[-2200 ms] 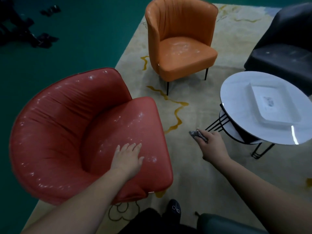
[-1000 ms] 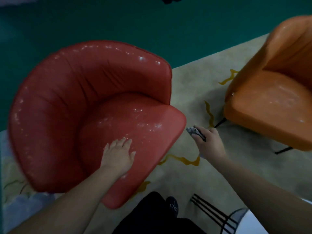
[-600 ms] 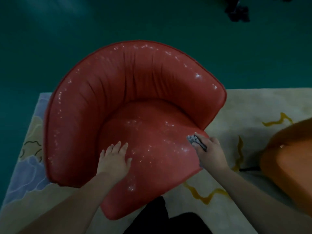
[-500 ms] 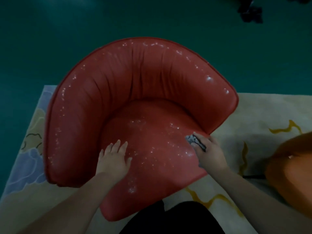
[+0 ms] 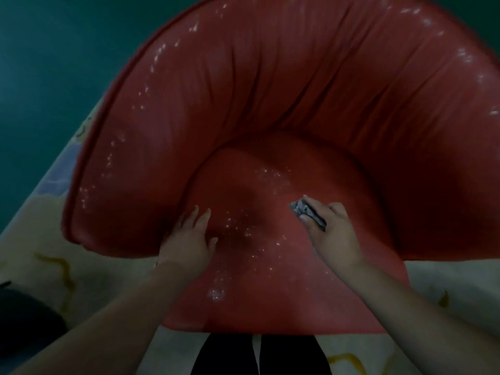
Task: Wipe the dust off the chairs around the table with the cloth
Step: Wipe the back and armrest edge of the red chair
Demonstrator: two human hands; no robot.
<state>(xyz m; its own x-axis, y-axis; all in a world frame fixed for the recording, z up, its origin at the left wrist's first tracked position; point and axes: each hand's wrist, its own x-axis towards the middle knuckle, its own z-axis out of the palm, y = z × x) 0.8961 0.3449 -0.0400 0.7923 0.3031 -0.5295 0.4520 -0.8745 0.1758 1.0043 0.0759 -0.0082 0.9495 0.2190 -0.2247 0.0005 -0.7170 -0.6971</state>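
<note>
Our right hand (image 5: 331, 234) grips the small bunched grey cloth (image 5: 303, 209) and holds it on the seat of the red chair (image 5: 311, 98), right of centre. Our left hand (image 5: 189, 239) lies flat with straight fingers on the left part of the seat. White dust specks cover the seat between both hands, the front edge and the backrest rim, so we judge the wiping of this chair as barely begun; the other chairs are out of view. Compared with half a second ago, the view sits much closer to the chair, the cloth lies further in from the seat edge, and the orange chair has left the frame
</note>
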